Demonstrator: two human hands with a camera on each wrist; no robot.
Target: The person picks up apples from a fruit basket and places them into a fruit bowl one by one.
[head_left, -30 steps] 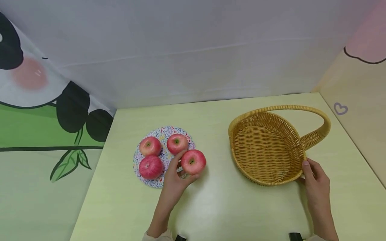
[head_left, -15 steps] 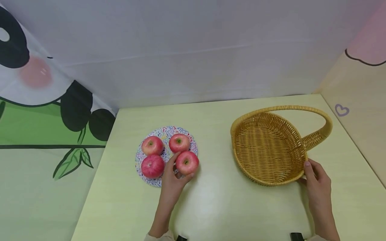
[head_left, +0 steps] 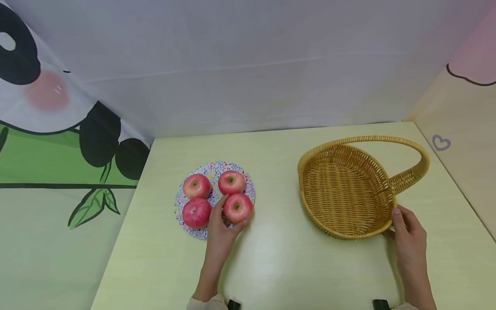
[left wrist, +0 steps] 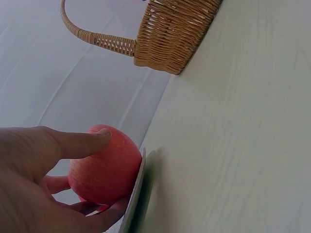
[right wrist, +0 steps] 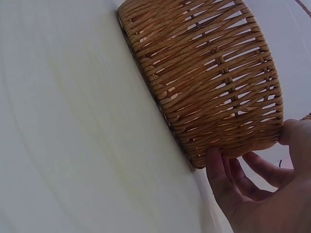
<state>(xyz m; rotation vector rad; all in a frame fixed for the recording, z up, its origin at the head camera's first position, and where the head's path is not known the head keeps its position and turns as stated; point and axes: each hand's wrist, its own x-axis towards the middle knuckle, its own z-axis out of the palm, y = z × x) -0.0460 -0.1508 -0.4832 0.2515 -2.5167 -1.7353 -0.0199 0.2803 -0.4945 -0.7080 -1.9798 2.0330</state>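
Observation:
My left hand [head_left: 222, 234] grips a red apple [head_left: 238, 208] at the front right of a round patterned plate [head_left: 214, 168]. In the left wrist view the thumb lies across the apple [left wrist: 108, 167], the other fingers reach under it, and it sits right at the plate's rim [left wrist: 138, 187]. Three more round red fruits share the plate; the front-left one [head_left: 196, 213] is darker and streaked. My right hand [head_left: 408, 237] holds the near right side of a woven basket [head_left: 341, 193], thumb at the rim. From the right wrist, fingertips press the basket's wall [right wrist: 209, 82] low down.
The basket's tall arched handle [head_left: 407, 178] rises over its far right side. A pale yellow-green table [head_left: 279, 267] lies under everything. Behind it hangs a white cloth backdrop [head_left: 248, 94], with a printed panel at the left and a beige wall at the right.
My left hand has brought the apple left and slightly back, from beyond the plate's right edge to over the plate. The right hand keeps its hold on the basket.

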